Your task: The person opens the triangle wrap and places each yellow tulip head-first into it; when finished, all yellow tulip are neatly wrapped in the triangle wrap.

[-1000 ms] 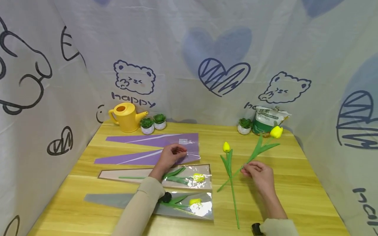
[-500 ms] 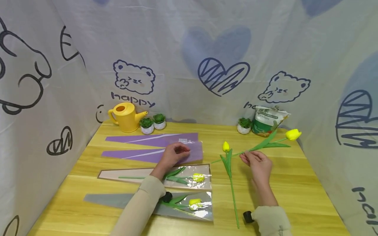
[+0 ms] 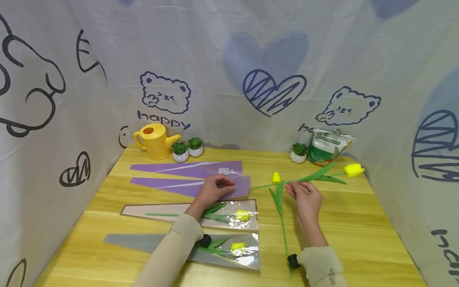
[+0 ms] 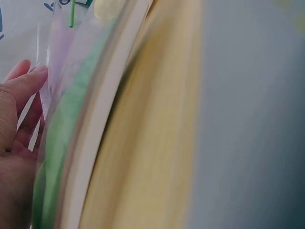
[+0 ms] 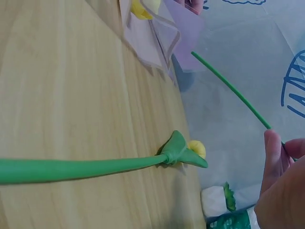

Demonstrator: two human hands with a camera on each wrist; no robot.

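Note:
My left hand [image 3: 215, 190] pinches a purple flower sleeve [image 3: 242, 187] near its wide right end. In the left wrist view, the thumb and fingers [image 4: 37, 75] hold its clear film. A yellow artificial tulip [image 3: 353, 170] lies nearly level in my right hand [image 3: 305, 198], which pinches its green stem below the leaves. The stem's cut end [image 5: 194, 54] is close to the sleeve's wide end; whether it touches cannot be told. Beneath the held stem, a second yellow tulip [image 3: 279, 199] lies upright in view on the table.
Another purple sleeve [image 3: 172, 168] lies behind. In front are a pink sleeve [image 3: 132, 211] and a grey sleeve [image 3: 132, 240], each with a tulip inside. At the back stand a yellow watering can [image 3: 156, 143], several potted succulents [image 3: 180, 152] and a green-white bag [image 3: 326, 147].
The held tulip has swung from slanting to nearly level, its stem end moving left and back towards the sleeve. My left hand has shifted the purple sleeve slightly right and lifted its wide end.

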